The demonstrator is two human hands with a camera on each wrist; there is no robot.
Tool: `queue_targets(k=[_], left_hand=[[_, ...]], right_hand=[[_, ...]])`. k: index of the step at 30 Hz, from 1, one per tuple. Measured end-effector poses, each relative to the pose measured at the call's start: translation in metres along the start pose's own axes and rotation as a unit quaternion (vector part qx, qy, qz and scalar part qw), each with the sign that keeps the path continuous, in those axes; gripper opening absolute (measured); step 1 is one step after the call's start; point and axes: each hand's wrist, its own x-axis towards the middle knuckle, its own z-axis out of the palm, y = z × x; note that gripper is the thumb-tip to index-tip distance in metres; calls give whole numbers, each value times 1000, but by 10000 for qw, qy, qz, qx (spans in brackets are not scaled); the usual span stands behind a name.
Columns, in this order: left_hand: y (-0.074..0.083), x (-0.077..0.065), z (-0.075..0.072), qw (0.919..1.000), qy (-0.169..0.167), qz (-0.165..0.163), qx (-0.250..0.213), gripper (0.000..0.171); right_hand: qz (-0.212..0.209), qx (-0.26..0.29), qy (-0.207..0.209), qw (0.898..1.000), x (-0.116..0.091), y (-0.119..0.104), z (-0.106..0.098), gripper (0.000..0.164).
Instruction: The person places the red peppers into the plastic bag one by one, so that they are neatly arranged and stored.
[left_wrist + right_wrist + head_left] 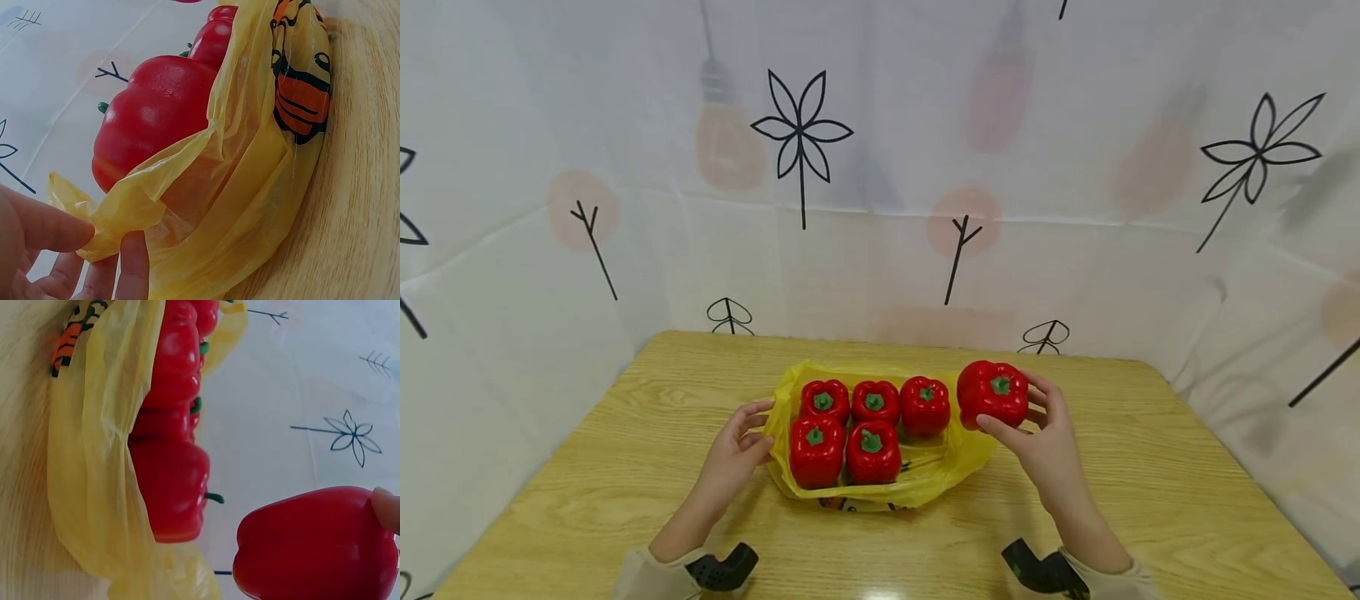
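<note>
A yellow plastic bag (961, 468) lies with its mouth spread wide on the table. Inside it several red bell peppers (817, 458) with green stems stand in two rows, and the bag's front right part holds no pepper. My left hand (730, 458) pinches the bag's rim (134, 203) at its left end, between thumb and fingers. At the bag's right end, my right hand (1051, 446) holds another red bell pepper (985, 392) above the rim. The thumb shows on this pepper in the right wrist view; the other fingers are mostly hidden there.
The wooden table (1120, 483) extends on both sides of the bag. Behind it hangs a pale cloth (880, 275) printed with plants and bulbs. Black wrist devices (724, 568) sit at both sleeves.
</note>
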Motion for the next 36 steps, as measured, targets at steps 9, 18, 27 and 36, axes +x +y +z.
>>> queue_targets(k=[9, 18, 27, 36], left_hand=[[1, 0, 1, 10000, 8, 15, -11, 45], [1, 0, 1, 10000, 22, -22, -18, 46], [1, -1, 0, 10000, 18, -58, 77, 46], [2, -2, 0, 10000, 4, -12, 64, 45]], right_hand=[[12, 116, -166, 9998, -4, 3, 14, 78], [122, 121, -284, 9995, -6, 9, 26, 78], [124, 161, -426, 9989, -12, 14, 41, 79], [130, 30, -424, 9990, -12, 24, 50, 78]])
